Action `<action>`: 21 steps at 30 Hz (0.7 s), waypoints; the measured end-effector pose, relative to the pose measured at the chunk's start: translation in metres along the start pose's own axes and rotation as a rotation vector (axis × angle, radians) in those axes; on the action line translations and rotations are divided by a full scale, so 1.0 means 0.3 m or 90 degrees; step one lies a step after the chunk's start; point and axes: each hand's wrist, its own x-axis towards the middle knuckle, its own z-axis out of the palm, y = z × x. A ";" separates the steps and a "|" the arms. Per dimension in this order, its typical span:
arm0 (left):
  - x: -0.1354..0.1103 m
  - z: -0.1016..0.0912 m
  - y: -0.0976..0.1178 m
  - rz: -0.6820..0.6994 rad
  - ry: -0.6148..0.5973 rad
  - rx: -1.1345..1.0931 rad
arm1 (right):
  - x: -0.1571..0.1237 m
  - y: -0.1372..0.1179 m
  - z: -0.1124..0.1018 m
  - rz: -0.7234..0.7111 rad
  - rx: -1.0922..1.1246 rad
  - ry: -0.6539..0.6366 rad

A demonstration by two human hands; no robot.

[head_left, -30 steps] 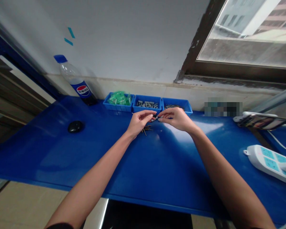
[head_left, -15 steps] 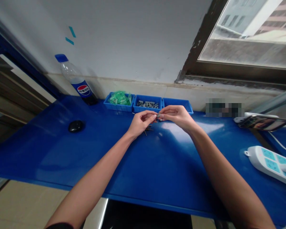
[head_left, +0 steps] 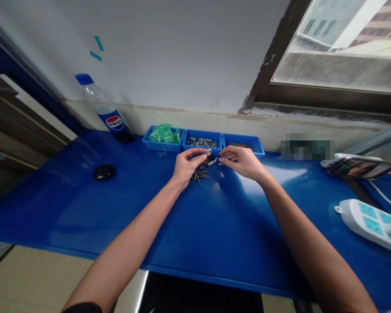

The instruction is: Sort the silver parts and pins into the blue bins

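Head view: the small metal cylinder (head_left: 209, 151) could slip and roll among the loose screw-like pieces (head_left: 200, 175) on the table (head_left: 124, 217) — likely cause, a fingertip-only pinch. Grip, left hand (head_left: 187, 166): nearly closed, pinching the cylinder before the middle blue bin (head_left: 202, 150). Right hand (head_left: 243, 161): fingertips close together, apart from the left — contents, cannot tell.

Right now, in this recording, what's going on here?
The person's left hand pinches a small grey metallic-looking piece. The right hand is close beside it, over the glossy blue tabletop; whether it holds anything is unclear. Thin brass-coloured pins lie loose nearby, in front of three rectangular blue plastic bins.
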 end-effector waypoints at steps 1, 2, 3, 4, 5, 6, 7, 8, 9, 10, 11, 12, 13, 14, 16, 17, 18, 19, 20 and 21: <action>0.004 -0.001 -0.002 0.014 0.000 -0.010 | 0.001 0.010 0.000 -0.020 -0.070 -0.009; 0.008 -0.002 -0.003 0.024 -0.003 -0.021 | 0.001 0.018 0.001 -0.038 -0.135 -0.022; 0.010 -0.002 -0.002 0.032 -0.010 -0.029 | 0.000 0.025 0.003 -0.051 -0.193 -0.037; 0.011 -0.002 0.000 0.037 -0.019 -0.034 | -0.001 0.030 0.005 -0.060 -0.240 -0.051; 0.010 -0.001 0.002 0.040 -0.030 -0.035 | -0.002 0.034 0.008 -0.064 -0.276 -0.064; 0.008 0.000 0.006 0.044 -0.040 -0.034 | -0.003 0.037 0.011 -0.066 -0.300 -0.075; 0.006 0.001 0.010 0.045 -0.048 -0.029 | -0.004 0.039 0.014 -0.067 -0.317 -0.084; 0.002 0.003 0.014 0.044 -0.055 -0.023 | -0.004 0.041 0.017 -0.069 -0.330 -0.089; -0.002 0.005 0.018 0.040 -0.059 -0.016 | -0.004 0.042 0.019 -0.069 -0.338 -0.092; -0.007 0.007 0.022 0.035 -0.061 -0.007 | -0.003 0.043 0.020 -0.069 -0.341 -0.094; -0.011 0.009 0.026 0.028 -0.061 0.001 | -0.003 0.043 0.020 -0.067 -0.340 -0.095; -0.015 0.011 0.029 0.021 -0.061 0.008 | -0.002 0.043 0.020 -0.064 -0.334 -0.096; -0.019 0.014 0.033 0.015 -0.062 0.013 | -0.002 0.042 0.019 -0.061 -0.326 -0.096; -0.021 0.015 0.035 0.012 -0.061 0.017 | -0.002 0.041 0.018 -0.058 -0.318 -0.096; -0.024 0.017 0.039 0.011 -0.059 0.025 | -0.002 0.037 0.015 -0.049 -0.305 -0.093; -0.025 0.017 0.040 0.012 -0.058 0.029 | -0.002 0.035 0.012 -0.043 -0.298 -0.092; -0.025 0.016 0.041 0.012 -0.056 0.033 | -0.003 0.033 0.008 -0.037 -0.287 -0.094; -0.024 0.015 0.042 0.011 -0.055 0.036 | -0.003 0.031 0.003 -0.029 -0.269 -0.098; -0.024 0.014 0.042 0.009 -0.054 0.039 | -0.004 0.028 -0.002 -0.021 -0.242 -0.105; -0.023 0.013 0.042 0.006 -0.052 0.041 | -0.005 0.025 -0.008 -0.014 -0.205 -0.112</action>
